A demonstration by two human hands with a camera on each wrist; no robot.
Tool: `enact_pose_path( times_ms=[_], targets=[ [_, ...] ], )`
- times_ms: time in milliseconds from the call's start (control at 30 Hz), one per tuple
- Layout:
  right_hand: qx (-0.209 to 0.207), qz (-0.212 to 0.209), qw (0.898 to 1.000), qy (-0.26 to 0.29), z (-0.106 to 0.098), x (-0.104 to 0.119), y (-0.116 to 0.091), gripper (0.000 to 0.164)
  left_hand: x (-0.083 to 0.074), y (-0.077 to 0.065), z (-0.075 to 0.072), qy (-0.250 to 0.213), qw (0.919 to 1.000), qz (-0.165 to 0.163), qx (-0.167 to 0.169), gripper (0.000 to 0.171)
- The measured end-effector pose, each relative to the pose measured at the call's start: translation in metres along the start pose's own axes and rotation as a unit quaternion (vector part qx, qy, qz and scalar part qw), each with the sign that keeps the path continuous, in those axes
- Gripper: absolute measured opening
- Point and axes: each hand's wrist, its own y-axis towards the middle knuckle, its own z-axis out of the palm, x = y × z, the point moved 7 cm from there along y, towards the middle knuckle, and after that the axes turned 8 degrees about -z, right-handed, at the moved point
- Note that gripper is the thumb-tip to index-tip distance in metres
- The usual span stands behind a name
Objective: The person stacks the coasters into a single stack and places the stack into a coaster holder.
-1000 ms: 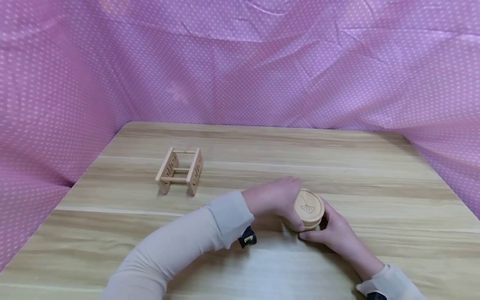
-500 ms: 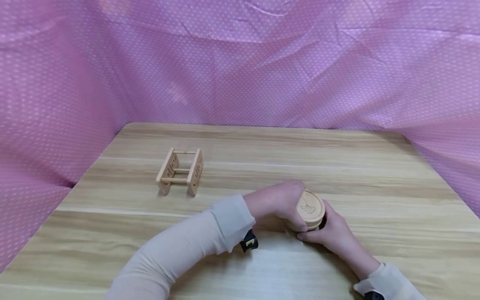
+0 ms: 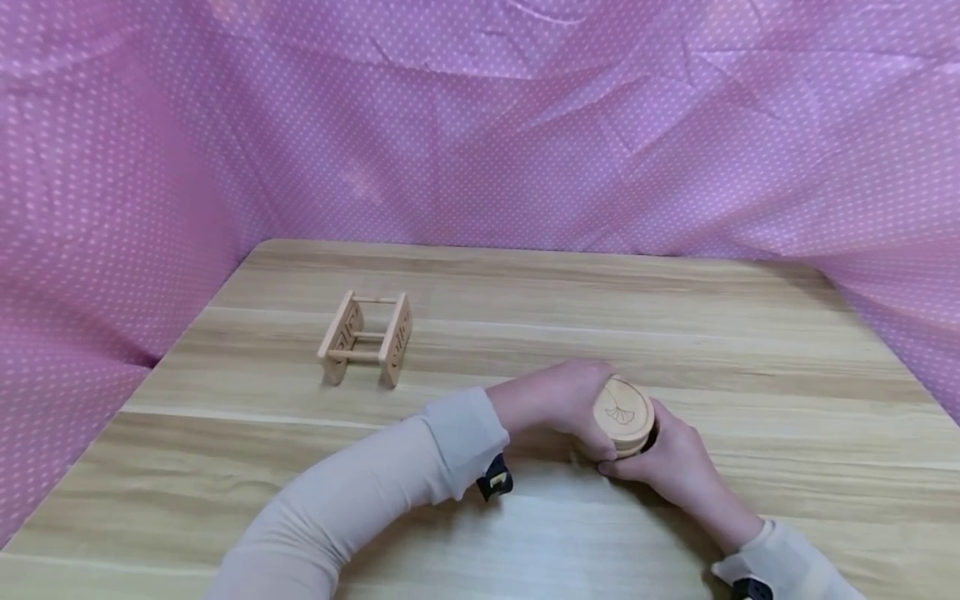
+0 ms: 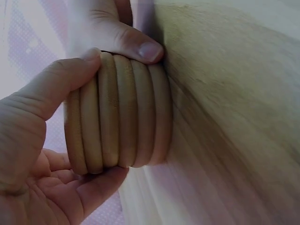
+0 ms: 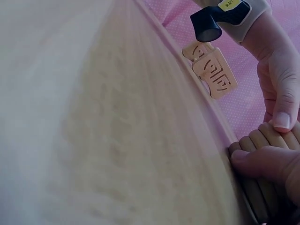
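A stack of several round wooden coasters [image 3: 624, 414] stands on the table right of centre; a ginkgo leaf is drawn on the top one. My left hand [image 3: 573, 404] grips the upper coasters from the left, thumb on the near side. From the right, my right hand [image 3: 678, 462] holds the lower part, its thumb near the tabletop. In the left wrist view the coasters [image 4: 129, 112] lie flush against one another, between the left hand [image 4: 28, 122] and the right thumb [image 4: 140, 47]. The right hand's far fingers are mostly hidden behind the stack.
A small wooden rack [image 3: 365, 340] with cut-out side panels and crossbars stands on the left of the wooden table [image 3: 525, 300]. Pink dotted cloth [image 3: 480, 150] hangs behind and at both sides. A black camera [image 3: 495, 477] sits at the left wrist.
Both hands keep their hold on the coaster stack, which has shifted very slightly to the right with the left hand. The whole head view has also moved a little.
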Motion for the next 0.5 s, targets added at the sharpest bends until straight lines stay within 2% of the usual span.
enact_pose_path(
  times_ms=[233,500],
  targets=[
    [-0.003,-0.017,0.999,-0.034,-0.002,0.006,0.002,0.088,0.005,-0.001,-0.002,-0.007,0.9999,0.002,-0.014,0.072],
    [-0.003,-0.021,0.999,-0.046,-0.001,0.01,0.004,0.089,0.013,-0.006,-0.002,-0.069,0.997,0.03,-0.019,0.076]
  ],
)
